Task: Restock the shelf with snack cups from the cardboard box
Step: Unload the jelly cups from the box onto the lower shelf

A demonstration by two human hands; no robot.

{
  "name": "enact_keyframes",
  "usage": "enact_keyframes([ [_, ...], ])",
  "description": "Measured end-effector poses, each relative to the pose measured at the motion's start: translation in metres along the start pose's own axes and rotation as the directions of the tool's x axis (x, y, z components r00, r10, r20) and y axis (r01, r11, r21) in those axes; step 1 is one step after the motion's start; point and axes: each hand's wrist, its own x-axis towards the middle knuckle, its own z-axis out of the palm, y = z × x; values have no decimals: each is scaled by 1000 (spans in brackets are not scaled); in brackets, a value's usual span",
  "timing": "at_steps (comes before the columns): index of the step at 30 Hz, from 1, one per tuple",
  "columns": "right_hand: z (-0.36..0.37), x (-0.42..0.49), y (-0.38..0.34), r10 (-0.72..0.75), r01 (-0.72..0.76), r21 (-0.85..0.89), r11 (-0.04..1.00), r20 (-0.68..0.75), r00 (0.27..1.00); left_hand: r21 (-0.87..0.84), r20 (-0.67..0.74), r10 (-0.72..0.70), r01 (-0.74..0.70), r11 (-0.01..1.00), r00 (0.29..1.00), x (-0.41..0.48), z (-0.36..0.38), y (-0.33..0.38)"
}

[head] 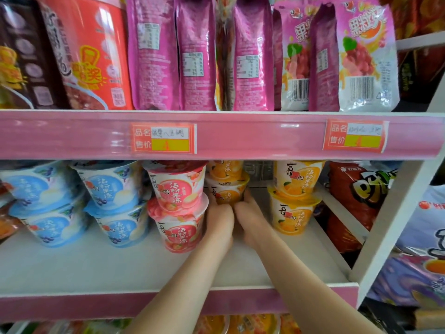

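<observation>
Left hand and right hand together clasp orange cup, fingers curled round it, far back on shelf

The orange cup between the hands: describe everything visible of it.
The orange cup is a tapered plastic-looking tub with orange-fruit print and a yellowish rim, upright deep on the lower shelf. A second cup sits on it. The left hand and right hand hold its sides; its base is hidden.
</observation>
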Motion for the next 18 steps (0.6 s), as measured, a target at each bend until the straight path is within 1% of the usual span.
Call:
enact_keyframes([
  [2,-3,-1,0,-6,6,-13,1000,-19,1000,101,33,44,-47,994,999,-4,1,-1],
  [6,-9,-6,3,-35,34,-63,997,-18,999,181,99,69,-87,980,993,-21,-4,1],
  [15,-19,-25,11,-70,74,-84,994,54,996,239,174,133,-173,955,976,-48,-14,-1],
  [18,-22,-31,15,-90,96,-108,989,52,995,254,179,132,-176,951,975,-57,-18,0],
])
